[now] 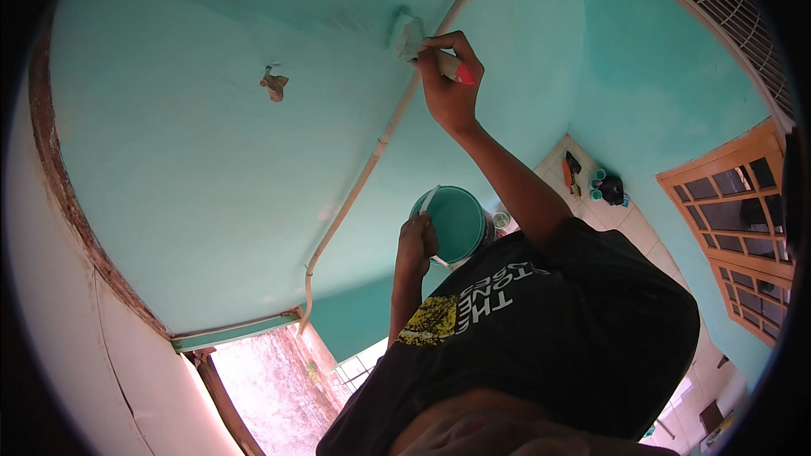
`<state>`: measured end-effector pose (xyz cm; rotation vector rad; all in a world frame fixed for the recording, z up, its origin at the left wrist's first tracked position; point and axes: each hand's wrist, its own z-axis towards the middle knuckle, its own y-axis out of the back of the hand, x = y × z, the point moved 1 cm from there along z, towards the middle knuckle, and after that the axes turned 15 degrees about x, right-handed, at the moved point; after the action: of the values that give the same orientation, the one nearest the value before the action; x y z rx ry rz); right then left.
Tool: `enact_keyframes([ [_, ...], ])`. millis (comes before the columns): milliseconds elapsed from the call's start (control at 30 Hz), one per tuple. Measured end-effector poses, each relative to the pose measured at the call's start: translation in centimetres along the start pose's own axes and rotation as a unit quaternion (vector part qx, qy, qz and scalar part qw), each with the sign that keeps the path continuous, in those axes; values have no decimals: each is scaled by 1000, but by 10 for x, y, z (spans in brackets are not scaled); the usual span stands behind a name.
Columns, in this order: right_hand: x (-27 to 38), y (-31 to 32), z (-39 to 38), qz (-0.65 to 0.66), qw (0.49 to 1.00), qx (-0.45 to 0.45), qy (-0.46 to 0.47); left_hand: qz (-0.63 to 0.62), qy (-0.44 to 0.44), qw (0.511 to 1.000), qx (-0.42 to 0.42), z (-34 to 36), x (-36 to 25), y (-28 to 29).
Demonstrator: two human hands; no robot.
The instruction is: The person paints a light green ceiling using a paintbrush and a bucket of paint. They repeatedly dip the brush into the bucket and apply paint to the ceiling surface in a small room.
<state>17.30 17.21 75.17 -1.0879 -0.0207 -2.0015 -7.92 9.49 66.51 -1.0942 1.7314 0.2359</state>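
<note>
In my right hand (454, 89), the paintbrush (409, 37) is crossing before the pipe (378, 150); nearer, my left hand (416, 241) is holding the bucket (460, 219).

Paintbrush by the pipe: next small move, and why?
Probably a short stroke leftward, away from the pipe: the right hand holds the paintbrush seemingly against the wall, close beside that pipe, and the surface around and left of its head looks darker and streaky.

Wooden windows (733, 207) (gridded) in the right wall (663, 97); tiled floor (634, 224); bright opening (266, 380) left.
</note>
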Motion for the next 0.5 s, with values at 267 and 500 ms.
enact_keyframes([
  [267, -2, -5, -11, -87, 995, 9, 48, -8, 14, 999, -34, -2, -5, -1],
  [500, -6, 18, -15, -168, 985, 11, 22, -34, 6, 998, -48, -5, -3, 4],
])
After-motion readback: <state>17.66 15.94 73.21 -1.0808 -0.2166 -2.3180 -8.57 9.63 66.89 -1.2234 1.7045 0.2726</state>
